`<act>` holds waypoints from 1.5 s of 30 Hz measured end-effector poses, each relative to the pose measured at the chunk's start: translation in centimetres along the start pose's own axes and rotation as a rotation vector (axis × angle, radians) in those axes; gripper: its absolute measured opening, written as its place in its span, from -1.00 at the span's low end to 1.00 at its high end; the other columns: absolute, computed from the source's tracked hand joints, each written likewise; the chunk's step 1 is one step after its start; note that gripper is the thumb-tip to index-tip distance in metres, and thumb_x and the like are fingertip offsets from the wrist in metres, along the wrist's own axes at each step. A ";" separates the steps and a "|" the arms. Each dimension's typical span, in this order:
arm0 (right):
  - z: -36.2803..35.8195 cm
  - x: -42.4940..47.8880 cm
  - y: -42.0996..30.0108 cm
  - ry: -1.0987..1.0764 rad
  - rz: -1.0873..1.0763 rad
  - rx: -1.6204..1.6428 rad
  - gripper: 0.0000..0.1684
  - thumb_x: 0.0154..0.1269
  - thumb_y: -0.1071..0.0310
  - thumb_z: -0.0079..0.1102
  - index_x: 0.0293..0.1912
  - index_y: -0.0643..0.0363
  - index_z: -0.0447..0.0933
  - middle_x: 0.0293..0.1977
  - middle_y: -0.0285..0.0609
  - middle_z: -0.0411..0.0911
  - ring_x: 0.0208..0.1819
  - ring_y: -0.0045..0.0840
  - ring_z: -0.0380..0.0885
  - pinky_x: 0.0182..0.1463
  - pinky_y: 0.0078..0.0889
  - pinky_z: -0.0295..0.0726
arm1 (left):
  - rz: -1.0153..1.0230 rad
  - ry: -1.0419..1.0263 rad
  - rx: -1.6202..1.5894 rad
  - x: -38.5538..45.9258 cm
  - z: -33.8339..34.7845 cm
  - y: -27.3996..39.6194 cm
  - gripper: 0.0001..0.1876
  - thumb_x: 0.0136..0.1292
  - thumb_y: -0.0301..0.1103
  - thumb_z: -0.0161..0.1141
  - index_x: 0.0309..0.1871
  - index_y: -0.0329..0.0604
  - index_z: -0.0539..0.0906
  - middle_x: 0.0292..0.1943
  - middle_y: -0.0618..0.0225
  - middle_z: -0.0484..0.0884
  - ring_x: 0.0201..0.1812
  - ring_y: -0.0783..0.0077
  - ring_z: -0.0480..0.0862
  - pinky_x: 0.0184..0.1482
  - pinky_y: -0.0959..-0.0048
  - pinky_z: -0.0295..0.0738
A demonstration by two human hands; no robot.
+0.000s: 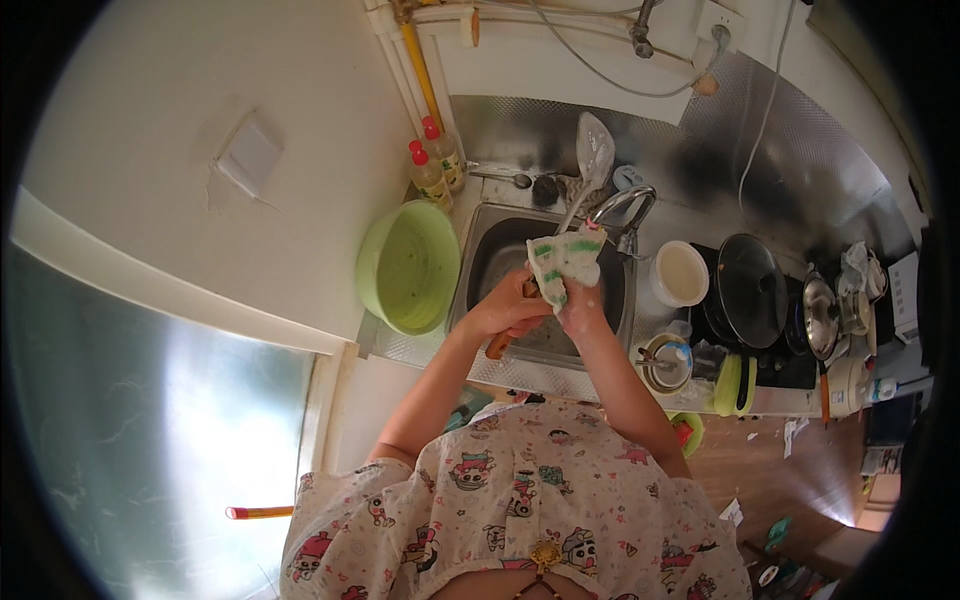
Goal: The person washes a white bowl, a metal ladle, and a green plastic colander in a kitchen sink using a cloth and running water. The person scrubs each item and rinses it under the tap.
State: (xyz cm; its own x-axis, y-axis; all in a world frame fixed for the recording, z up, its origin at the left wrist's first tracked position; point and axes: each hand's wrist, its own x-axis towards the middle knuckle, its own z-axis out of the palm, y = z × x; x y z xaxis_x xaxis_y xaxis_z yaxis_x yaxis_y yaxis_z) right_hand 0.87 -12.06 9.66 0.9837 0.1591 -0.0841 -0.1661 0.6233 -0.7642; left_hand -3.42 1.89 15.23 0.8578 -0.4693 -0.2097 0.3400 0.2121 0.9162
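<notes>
Over the stainless steel sink (510,247), my left hand (510,306) grips the brown handle of a metal spatula (595,154), whose soapy blade points up towards the back wall. A white cloth with green stripes (566,262) covers my right hand (581,304) and part of the spatula's shaft. Both hands are close together, with the cloth around the lower shaft. My right fingers are mostly hidden under the cloth. The curved chrome faucet (630,199) stands just behind and to the right of the cloth.
A green plastic basin (409,268) stands left of the sink, with two red-capped bottles (430,176) behind it. To the right are a white tub (679,274), a pot with utensils (665,364), a green vegetable (727,386), a black pan (750,291) and a steel lid (820,315).
</notes>
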 end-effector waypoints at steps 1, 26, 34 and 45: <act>-0.5 0.2 0.5 -0.031 -0.038 -0.025 -0.70 0.33 0.38 0.15 0.03 0.23 0.46 -0.20 -0.13 0.59 -0.25 -0.40 0.62 -0.21 -0.39 0.64 | -0.015 -0.002 -0.032 0.0 0.0 -0.1 -0.80 0.32 -0.48 0.18 -0.37 -0.10 0.36 -0.70 0.58 0.26 -0.75 0.76 0.20 -0.74 0.64 -0.02; -1.1 3.6 -4.6 0.101 -0.260 -0.018 -0.65 0.40 0.41 0.12 0.13 0.21 0.40 0.00 -0.15 0.55 -0.01 -0.41 0.60 -0.03 -0.37 0.66 | -0.125 -0.171 -0.169 -3.6 -0.2 -2.8 -0.65 0.50 -0.24 0.04 -0.48 -0.03 0.28 -0.74 0.62 0.16 -0.77 0.77 0.12 -0.76 0.66 -0.07; -3.1 5.3 -7.5 0.094 -0.224 0.083 -0.59 0.33 0.52 0.16 0.15 0.21 0.37 0.01 -0.19 0.52 0.03 -0.44 0.56 0.03 -0.35 0.64 | -0.174 -0.141 -0.073 -6.1 -0.9 -5.0 -0.46 0.53 0.12 -0.22 -0.53 -0.03 0.24 -0.76 0.60 0.16 -0.76 0.73 0.09 -0.74 0.64 0.03; -1.0 4.2 -8.0 -0.066 -0.191 -0.561 -0.55 0.28 0.36 0.28 0.12 0.16 0.39 -0.07 -0.28 0.54 -0.04 -0.54 0.55 0.02 -0.47 0.57 | 0.046 0.320 0.778 -5.4 -1.2 -7.7 -0.43 0.52 -0.04 -0.05 -0.61 -0.24 0.36 -0.77 0.44 0.23 -0.69 0.58 0.18 -0.65 0.42 0.12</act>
State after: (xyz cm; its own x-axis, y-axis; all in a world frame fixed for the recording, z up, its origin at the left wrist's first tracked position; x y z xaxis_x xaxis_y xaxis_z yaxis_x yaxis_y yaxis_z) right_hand 6.44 -17.10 14.81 0.9831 0.1428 0.1141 0.0927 0.1489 -0.9845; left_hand -10.27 3.79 8.89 0.9721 -0.1836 -0.1456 0.0403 -0.4811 0.8757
